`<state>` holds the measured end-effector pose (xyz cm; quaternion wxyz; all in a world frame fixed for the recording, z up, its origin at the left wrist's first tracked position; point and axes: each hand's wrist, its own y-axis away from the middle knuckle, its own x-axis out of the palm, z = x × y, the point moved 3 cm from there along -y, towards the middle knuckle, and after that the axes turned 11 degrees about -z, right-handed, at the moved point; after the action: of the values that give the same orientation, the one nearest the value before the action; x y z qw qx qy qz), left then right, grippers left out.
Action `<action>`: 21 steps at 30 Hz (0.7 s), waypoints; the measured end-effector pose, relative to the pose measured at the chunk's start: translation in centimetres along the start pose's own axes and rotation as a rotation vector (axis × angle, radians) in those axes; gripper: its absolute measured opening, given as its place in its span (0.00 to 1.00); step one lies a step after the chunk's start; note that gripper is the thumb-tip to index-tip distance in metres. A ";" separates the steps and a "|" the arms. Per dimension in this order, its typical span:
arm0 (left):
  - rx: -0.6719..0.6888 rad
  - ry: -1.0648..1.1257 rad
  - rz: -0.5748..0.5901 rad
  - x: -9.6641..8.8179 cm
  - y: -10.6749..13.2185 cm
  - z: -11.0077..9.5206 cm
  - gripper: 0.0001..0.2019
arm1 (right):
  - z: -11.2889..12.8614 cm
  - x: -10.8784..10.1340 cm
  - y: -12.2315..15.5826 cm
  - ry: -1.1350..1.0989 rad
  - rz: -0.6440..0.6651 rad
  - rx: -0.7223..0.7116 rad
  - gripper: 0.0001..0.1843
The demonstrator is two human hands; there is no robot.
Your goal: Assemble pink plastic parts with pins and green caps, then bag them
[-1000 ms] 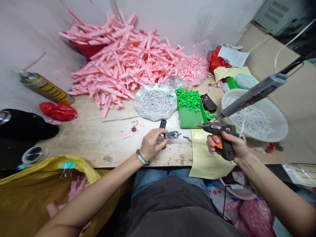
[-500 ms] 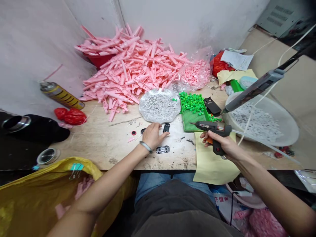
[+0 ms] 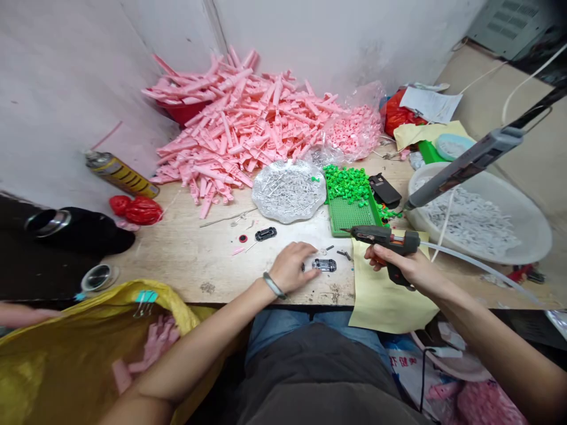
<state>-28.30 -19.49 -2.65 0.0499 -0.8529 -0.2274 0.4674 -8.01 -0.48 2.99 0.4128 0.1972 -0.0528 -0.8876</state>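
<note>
My right hand [image 3: 392, 264] is wrapped round a black hot glue gun [image 3: 372, 235], its nozzle pointing left and a clear glue stick [image 3: 447, 247] trailing from its back. My left hand [image 3: 292, 267] rests low over the table, thumb and fingers apart. Just right of its fingertips lies a small black toy car chassis [image 3: 324, 265]. Between thumb and fingers shows a bit of a dark piece [image 3: 303, 267], mostly hidden. Another black chassis [image 3: 266, 234] lies farther back to the left. Several short dark pins [image 3: 343, 254] are scattered behind the right chassis.
Pink plastic parts [image 3: 257, 118] are heaped at the back. A foil-like dish [image 3: 287, 192] of white pieces stands beside a green tray [image 3: 354, 219]. At right are a white bowl [image 3: 527, 236] and a grey hanging tool [image 3: 465, 168]; front left, a yellow sack [image 3: 57, 366]. Another person's arm [image 3: 26, 314] shows at far left.
My left hand has moved toward me and to the right. The chassis by its fingertips is gone from its earlier spot; one now lies farther right. The left chassis is uncovered.
</note>
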 end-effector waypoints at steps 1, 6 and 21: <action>-0.067 -0.044 -0.102 -1.3 0.0 1.2 0.13 | 0.0 0.1 0.0 0.023 0.002 0.005 0.23; -0.275 -0.248 -0.352 -5.5 0.0 4.6 0.12 | -0.6 0.0 -0.4 0.194 -0.036 0.012 0.25; -0.014 0.042 0.167 3.0 -2.1 -0.5 0.21 | 0.0 1.8 1.7 0.621 0.026 -0.016 0.26</action>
<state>-27.22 -16.23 -4.04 0.0097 -0.8787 -0.1578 0.4504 -7.83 -2.91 2.91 0.4221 0.4550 0.0805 -0.7800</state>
